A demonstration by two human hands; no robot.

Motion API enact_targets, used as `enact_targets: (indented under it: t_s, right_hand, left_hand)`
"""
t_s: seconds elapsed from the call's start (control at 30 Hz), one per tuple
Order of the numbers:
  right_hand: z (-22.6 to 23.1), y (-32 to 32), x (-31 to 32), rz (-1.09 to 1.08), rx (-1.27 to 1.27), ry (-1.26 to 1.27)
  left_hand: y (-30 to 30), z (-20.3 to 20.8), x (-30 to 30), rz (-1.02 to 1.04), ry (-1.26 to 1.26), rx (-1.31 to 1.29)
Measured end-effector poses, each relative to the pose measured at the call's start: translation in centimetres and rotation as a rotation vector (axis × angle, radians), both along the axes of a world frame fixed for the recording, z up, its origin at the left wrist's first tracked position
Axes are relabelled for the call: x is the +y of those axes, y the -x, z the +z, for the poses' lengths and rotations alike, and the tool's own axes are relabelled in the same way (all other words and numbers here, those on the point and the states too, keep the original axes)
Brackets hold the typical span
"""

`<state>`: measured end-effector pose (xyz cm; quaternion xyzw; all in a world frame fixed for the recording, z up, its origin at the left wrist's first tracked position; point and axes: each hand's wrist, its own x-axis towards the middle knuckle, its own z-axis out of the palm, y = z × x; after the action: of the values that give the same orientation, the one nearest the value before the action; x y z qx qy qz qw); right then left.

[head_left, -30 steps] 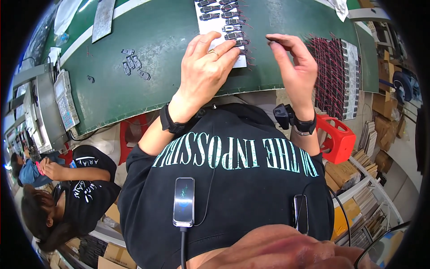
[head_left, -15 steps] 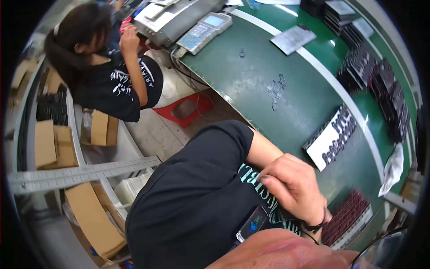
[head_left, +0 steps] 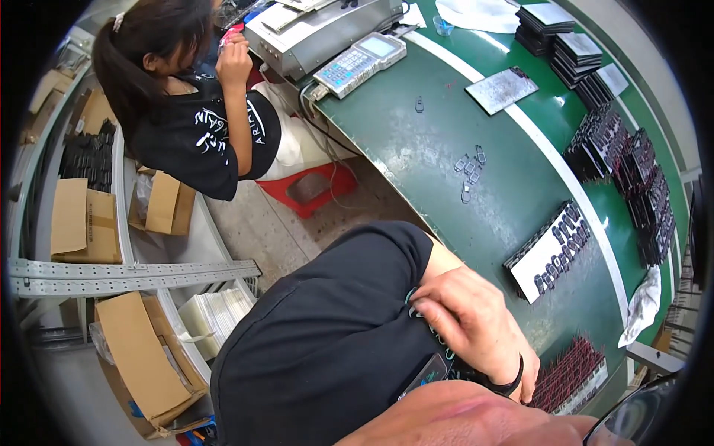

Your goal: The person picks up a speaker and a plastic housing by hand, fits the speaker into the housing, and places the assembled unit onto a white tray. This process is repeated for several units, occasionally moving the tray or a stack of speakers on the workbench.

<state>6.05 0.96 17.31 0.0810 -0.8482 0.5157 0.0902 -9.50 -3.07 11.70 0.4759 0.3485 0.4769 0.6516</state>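
Note:
Close to my chest, my right hand (head_left: 472, 320) points leftward with its fingers curled and the thumb pressed up to them. Whatever lies in that pinch, if anything, is hidden. A dark band (head_left: 513, 377) circles its wrist. My left arm (head_left: 440, 262) runs from the black sleeve behind the right hand. Of my left hand (head_left: 529, 389), only what look like fingertips show below the right wrist. Beyond them on the green table (head_left: 387, 141) sits a pale board (head_left: 528, 272) bearing rows of small dark frame-shaped pieces (head_left: 558, 264). Several loose pieces (head_left: 468, 171) lie farther off.
A block of red-and-dark pieces (head_left: 569, 377) stands near the right hand. Dark stacks (head_left: 632, 175) line the far side, past a grey plate (head_left: 502, 89). A keypad device (head_left: 361, 63) lies by a metal machine (head_left: 320, 37). At left, a co-worker (head_left: 186, 126) sits beside shelves of cartons (head_left: 141, 353).
The view has shifted, so the tabletop appears farther right and lower. My right hand shows slightly farther left, still curled. The co-worker keeps the raised-hand pose.

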Motion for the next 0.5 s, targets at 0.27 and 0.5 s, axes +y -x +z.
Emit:
enact_targets:
  t_s: [0.27,0.5]
  right_hand:
    - [-0.3,-0.2,-0.4,-0.071,0.032,-0.037]
    - [-0.1,-0.2,-0.4,-0.083,0.060,-0.051]
  left_hand:
    - [-0.6,-0.1,1.0,0.029,0.056,0.064]
    - [-1.8,-0.1,1.2,0.027,0.091,0.122]
